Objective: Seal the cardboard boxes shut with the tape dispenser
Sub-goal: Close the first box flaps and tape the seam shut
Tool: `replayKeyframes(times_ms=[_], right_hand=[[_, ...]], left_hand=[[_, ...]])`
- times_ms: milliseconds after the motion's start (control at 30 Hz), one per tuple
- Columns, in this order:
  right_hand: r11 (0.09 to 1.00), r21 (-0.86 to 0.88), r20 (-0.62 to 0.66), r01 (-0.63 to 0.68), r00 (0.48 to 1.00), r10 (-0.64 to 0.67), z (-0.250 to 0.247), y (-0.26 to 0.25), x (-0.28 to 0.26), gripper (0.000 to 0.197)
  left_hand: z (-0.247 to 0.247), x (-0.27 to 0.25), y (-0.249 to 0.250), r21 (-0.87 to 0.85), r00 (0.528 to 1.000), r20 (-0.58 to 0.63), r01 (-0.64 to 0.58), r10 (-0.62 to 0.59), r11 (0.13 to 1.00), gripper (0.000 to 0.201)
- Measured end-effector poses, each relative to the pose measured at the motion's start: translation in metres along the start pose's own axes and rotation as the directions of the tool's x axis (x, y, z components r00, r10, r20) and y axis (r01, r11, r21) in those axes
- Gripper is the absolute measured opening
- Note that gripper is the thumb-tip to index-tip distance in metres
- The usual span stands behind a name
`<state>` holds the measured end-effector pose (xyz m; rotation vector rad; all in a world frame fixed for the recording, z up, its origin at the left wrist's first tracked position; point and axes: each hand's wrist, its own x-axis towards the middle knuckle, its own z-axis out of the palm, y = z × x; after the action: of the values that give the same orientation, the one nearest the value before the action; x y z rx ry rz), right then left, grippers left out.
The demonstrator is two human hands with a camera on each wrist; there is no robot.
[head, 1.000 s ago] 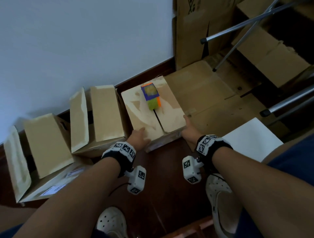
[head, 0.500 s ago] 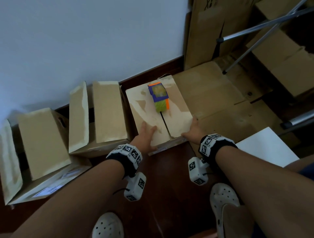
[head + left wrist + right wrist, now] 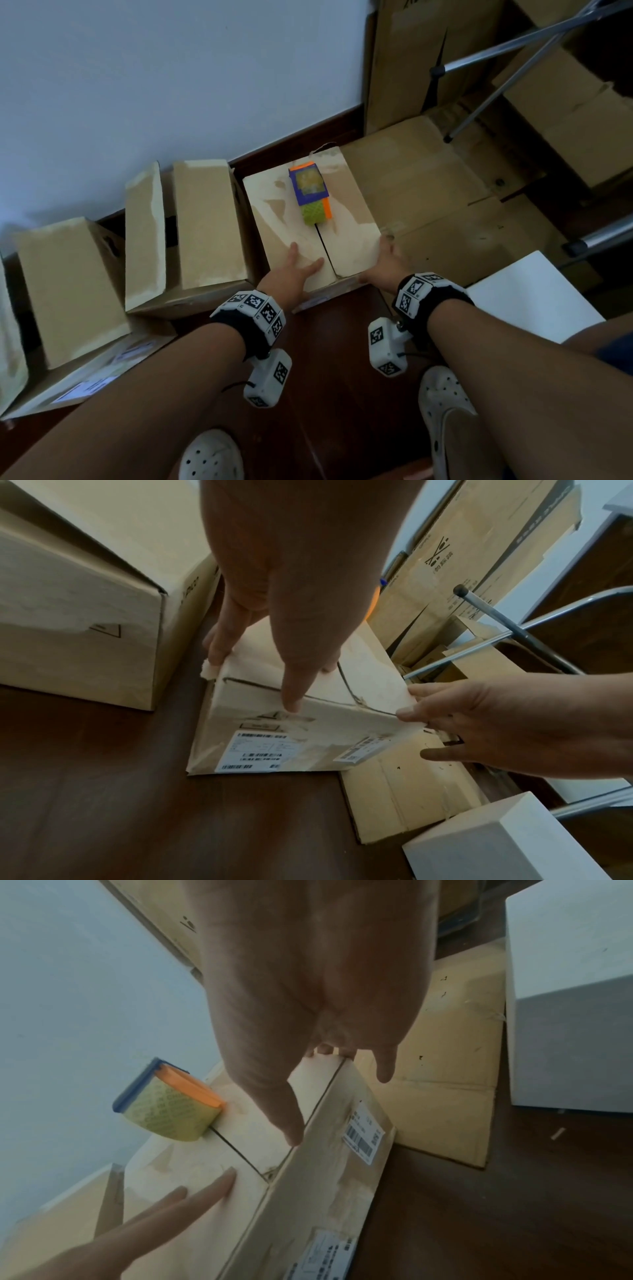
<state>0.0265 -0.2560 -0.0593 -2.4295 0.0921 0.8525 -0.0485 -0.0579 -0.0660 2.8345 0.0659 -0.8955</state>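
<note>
Dark floor: tape dispenser [image 3: 311, 192] atop closed box [image 3: 284, 219].

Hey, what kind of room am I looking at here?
Probably a storeroom or a home packing corner: cardboard boxes stand in a row on a dark wood floor against a plain wall, with flattened cardboard beside them and a tape dispenser on one.

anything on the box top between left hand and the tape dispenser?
Only bare cardboard flap and the open centre seam lie between the left hand and the tape dispenser on the box. Head view shows it best.
</note>
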Motion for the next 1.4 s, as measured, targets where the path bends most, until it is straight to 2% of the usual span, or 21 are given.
replayKeyframes(times_ms=[167, 333, 533, 767, 1033, 1267, 1400], right_hand=[[1.000, 0.016, -0.095, 0.023, 0.995, -0.021, 0.005, 0.005, 0.003, 0.094], [0.998, -0.054, -0.144, 0.030, 0.989, -0.038, 0.009, 0.007, 0.004, 0.095], [0.993, -0.113, -0.189, 0.027, 0.981, -0.048, 0.017, 0.005, 0.001, 0.096], [0.984, -0.175, -0.189, 0.026, 0.980, -0.059, 0.018, 0.002, -0.002, 0.096], [0.963, -0.269, -0.179, 0.022, 0.981, -0.073, 0.017, 0.001, -0.002, 0.098], [0.967, -0.254, -0.156, 0.029, 0.985, -0.071, 0.015, 0.004, 0.001, 0.097], [0.988, -0.154, -0.151, 0.010, 0.988, -0.033, 0.013, 0.004, 0.007, 0.081]], left_hand=[[-0.001, 0.002, 0.000, 0.032, 1.000, 0.007, 0.006, -0.006, 0.999, 0.083], [-0.004, 0.000, -0.002, 0.037, 1.000, -0.030, -0.002, 0.003, 0.999, 0.084], [-0.005, 0.001, 0.001, 0.114, 0.999, 0.011, -0.032, 0.031, 0.993, 0.086], [-0.008, 0.001, 0.010, 0.126, 0.999, 0.028, -0.037, 0.034, 0.991, 0.094], [-0.008, 0.002, 0.014, 0.201, 0.998, 0.042, -0.048, 0.041, 0.978, 0.088], [-0.013, 0.003, 0.017, 0.255, 0.996, 0.091, -0.035, 0.012, 0.966, 0.087], [-0.015, 0.011, 0.019, 0.281, 0.996, 0.085, -0.028, 0.005, 0.959, 0.089]])
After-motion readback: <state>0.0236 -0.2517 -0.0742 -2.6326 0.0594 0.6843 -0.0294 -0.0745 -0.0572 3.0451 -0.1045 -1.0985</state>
